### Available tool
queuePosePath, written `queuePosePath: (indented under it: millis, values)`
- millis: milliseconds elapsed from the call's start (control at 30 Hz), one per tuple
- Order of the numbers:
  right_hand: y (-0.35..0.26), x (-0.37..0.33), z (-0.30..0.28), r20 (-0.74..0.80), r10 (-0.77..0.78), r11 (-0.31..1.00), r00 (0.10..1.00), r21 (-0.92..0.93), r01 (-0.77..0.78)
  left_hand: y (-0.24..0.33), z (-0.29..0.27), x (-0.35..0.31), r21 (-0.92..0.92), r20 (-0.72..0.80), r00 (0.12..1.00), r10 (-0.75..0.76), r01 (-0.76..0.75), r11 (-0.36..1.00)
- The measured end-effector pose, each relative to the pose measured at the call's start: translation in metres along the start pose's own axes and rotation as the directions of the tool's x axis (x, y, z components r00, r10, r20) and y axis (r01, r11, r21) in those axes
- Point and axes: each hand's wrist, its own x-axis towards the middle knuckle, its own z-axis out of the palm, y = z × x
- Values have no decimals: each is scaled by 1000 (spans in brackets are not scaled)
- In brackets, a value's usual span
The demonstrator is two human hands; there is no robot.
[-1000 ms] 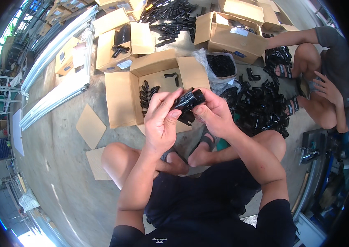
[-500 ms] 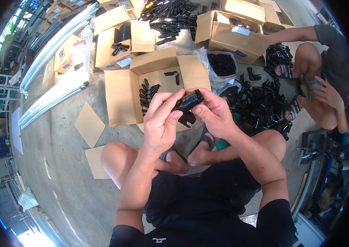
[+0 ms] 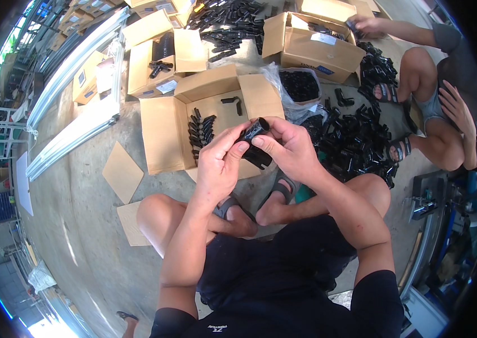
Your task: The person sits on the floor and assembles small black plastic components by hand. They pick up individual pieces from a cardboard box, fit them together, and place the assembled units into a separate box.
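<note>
Head view: black fitting is being pinched by both the left hand and right hand, just off centre toward 1 o'clock; from it, open carton can be seen around 10, parts pile at 3.

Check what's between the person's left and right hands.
A black tubular part, held by both the left hand and the right hand. The head view shows it, with the open carton behind.

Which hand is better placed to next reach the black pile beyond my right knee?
Probably the right hand: it's nearer that pile than the left hand, though both hold a black part.
</note>
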Motion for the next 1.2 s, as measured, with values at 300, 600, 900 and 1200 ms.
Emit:
queuePosePath:
  millis: [300, 600, 900, 1200]
  values:
    - [-8, 4, -9, 39, 10, 999, 999, -52, -8, -1, 4, -6, -318, 68, 963, -260, 268, 909]
    - [1, 1, -2, -19, -8, 998, 1000, -64, 7, -11, 8, -8, -284, 49, 976, -210, 216, 934]
    - [15, 6, -8, -48, 235, 949, 971, 227, -218, -18, 14, -4, -416, 11, 959, -283, 261, 871]
    - [83, 11, -19, -8, 561, 762, 828, 396, -512, -53, 8, 0, -325, -99, 921, -376, 327, 887]
